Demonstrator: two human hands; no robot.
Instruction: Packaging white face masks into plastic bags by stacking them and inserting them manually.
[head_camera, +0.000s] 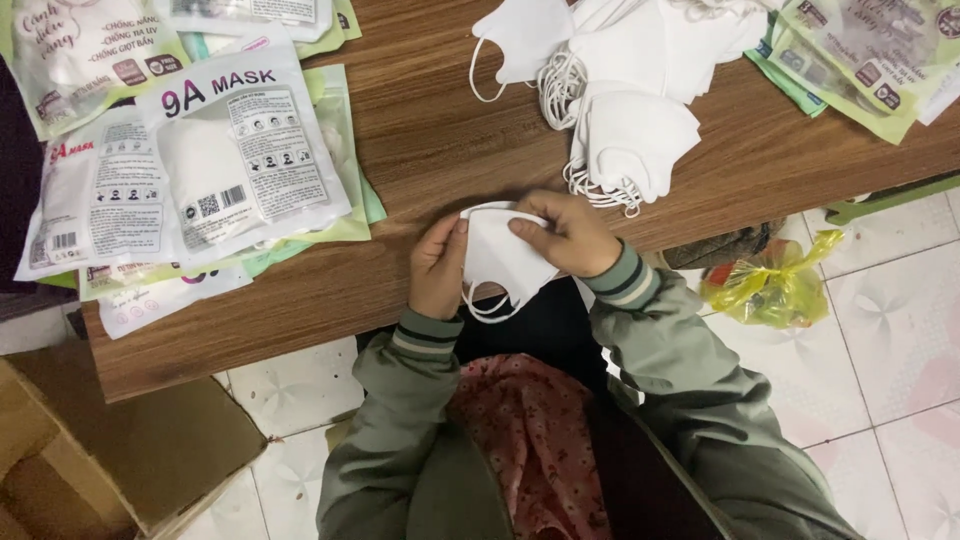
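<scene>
Both my hands hold one folded white face mask (497, 262) at the near edge of the wooden table (440, 140). My left hand (438, 265) grips its left side, thumb on top. My right hand (572, 236) pinches its upper right part. The mask's ear loops hang below, between my hands. A heap of loose white masks (630, 90) lies on the table just beyond my right hand.
Stacks of sealed mask packets (215, 160) cover the table's left side, and more green packets (860, 55) lie at the top right. A cardboard box (110, 450) stands on the tiled floor at lower left. A yellow plastic bag (775, 285) sits on the floor at right.
</scene>
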